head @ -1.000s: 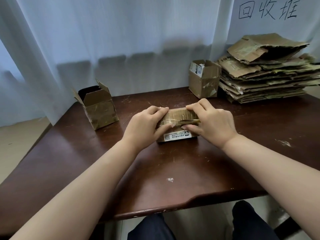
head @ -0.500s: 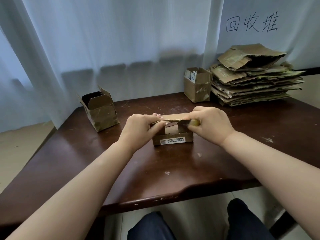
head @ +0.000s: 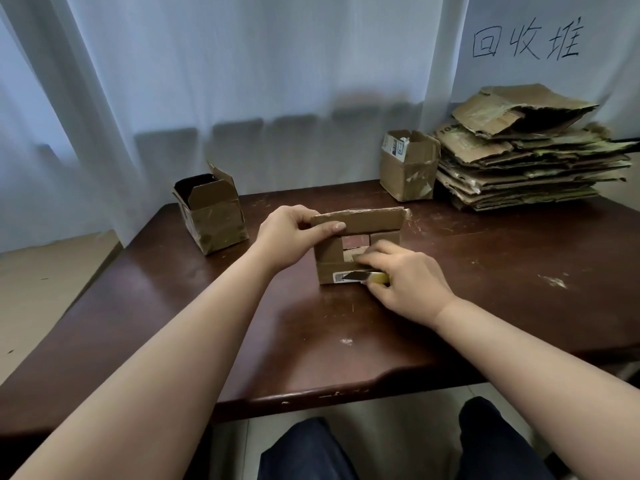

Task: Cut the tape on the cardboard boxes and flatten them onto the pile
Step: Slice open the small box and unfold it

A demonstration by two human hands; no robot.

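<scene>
Small cardboard box [head: 358, 252]: mid-surface, long axis left–right. Left hand [head: 294, 233] pinched its raised far flap; right hand [head: 405, 278] held knife [head: 363, 277] against near face. Pile [head: 526, 161] lay far right, right hand nearer.

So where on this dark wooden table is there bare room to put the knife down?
Bare: the near strip of the dark wooden table between both forearms, and the right side in front of the flattened cardboard pile. Crowded: the back right corner, where the small open box touches the pile, and around the box being opened.
</scene>
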